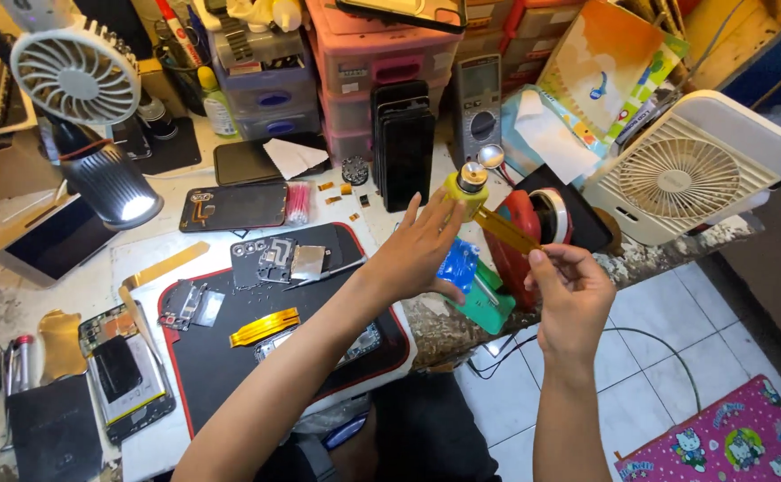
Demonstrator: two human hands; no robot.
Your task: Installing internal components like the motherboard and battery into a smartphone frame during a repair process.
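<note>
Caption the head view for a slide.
Left hand steadies a yellow tape roll while right hand pulls its strip above a cluttered phone-repair bench.

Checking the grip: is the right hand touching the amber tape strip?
Touching. The head view shows the right hand pinching the free end of the amber tape strip between its fingertips.

1 view only, head-worn camera, looking steeply down and forward from above the person's own forearms. Close range: both hands sit mid-frame, near the lens. Cluttered workbench (145, 259) fills left and top, tiled floor (667, 357) lower right. Wide angle, slight tilt. No 2nd view to overlap.
</note>
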